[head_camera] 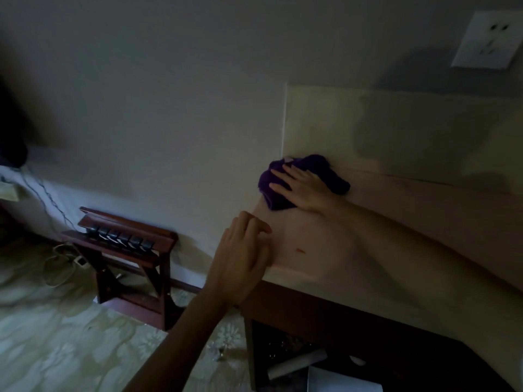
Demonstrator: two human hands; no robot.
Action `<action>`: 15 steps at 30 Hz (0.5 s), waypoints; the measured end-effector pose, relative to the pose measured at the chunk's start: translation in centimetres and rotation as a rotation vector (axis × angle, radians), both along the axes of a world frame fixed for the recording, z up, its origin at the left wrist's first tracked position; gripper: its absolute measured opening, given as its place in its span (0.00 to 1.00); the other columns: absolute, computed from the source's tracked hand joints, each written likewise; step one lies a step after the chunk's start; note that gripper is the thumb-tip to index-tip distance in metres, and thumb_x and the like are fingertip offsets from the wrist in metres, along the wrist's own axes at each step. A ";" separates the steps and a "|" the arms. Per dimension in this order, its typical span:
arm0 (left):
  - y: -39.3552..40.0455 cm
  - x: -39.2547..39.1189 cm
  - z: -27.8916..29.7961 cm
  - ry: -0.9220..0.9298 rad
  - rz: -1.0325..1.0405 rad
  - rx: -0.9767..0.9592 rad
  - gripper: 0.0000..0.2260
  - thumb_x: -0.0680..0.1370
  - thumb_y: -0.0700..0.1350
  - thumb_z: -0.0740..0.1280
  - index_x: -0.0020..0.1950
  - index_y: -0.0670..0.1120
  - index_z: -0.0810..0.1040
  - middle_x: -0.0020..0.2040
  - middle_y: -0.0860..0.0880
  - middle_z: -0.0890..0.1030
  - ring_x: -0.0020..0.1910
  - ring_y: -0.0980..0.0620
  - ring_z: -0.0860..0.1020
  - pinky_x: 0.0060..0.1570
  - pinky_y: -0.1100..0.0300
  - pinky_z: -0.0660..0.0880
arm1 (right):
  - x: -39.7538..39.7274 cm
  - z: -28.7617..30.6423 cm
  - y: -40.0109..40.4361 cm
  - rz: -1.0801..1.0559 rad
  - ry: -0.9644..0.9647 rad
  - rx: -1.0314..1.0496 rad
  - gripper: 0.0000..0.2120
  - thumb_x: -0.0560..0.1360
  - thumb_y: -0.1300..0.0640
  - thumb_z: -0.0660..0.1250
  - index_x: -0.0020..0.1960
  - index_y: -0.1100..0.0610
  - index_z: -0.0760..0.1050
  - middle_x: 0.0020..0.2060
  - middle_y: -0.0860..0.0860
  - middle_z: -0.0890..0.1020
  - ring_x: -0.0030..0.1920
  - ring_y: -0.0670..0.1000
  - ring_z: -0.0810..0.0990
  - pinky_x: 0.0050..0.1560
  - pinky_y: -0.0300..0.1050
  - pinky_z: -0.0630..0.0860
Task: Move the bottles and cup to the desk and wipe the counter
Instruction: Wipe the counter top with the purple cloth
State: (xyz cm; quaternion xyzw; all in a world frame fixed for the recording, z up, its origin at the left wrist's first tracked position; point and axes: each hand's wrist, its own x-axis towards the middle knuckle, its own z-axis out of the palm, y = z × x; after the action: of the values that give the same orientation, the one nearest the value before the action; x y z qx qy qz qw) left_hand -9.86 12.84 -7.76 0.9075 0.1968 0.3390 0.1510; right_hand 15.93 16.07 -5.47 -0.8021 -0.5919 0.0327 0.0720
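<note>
Now wiping: the right hand (302, 188) presses flat on a purple cloth (325, 171) at the cleared counter's (424, 222) ten o'clock corner, while the left hand (243, 258), loosely curled and empty, rests on its edge.

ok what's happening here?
A person is wiping the counter. The right hand presses flat on a purple cloth at the counter's back left corner, by the wall. The left hand rests on the counter's left edge, holding nothing. No bottles or cup show on the visible counter.
</note>
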 end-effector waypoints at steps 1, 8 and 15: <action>-0.2 -0.2 0.0 -0.037 0.013 -0.040 0.11 0.79 0.50 0.54 0.53 0.47 0.73 0.52 0.53 0.70 0.48 0.53 0.72 0.48 0.56 0.73 | -0.7 -0.2 -1.7 0.027 -0.002 0.003 0.32 0.76 0.30 0.41 0.78 0.39 0.48 0.79 0.45 0.50 0.79 0.48 0.49 0.77 0.53 0.45; -0.9 -1.1 1.0 -0.141 0.022 -0.175 0.13 0.82 0.53 0.53 0.50 0.47 0.72 0.49 0.53 0.69 0.46 0.57 0.74 0.47 0.54 0.76 | -7.8 -0.2 -14.4 0.201 -0.024 0.013 0.33 0.73 0.28 0.37 0.77 0.36 0.44 0.79 0.40 0.46 0.78 0.44 0.44 0.77 0.49 0.42; -1.8 0.2 1.2 0.011 -0.030 -0.024 0.10 0.81 0.53 0.56 0.51 0.48 0.71 0.49 0.53 0.68 0.43 0.55 0.73 0.43 0.54 0.76 | -8.2 0.6 -16.1 0.217 0.030 -0.042 0.33 0.74 0.27 0.41 0.77 0.35 0.44 0.78 0.38 0.44 0.77 0.41 0.42 0.76 0.47 0.40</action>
State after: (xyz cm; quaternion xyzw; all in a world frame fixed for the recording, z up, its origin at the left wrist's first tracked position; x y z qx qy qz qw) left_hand -9.71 11.04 -6.52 0.9104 0.1878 0.3292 0.1659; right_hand 7.76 -0.02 -4.87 -0.7341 -0.6733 0.0645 0.0601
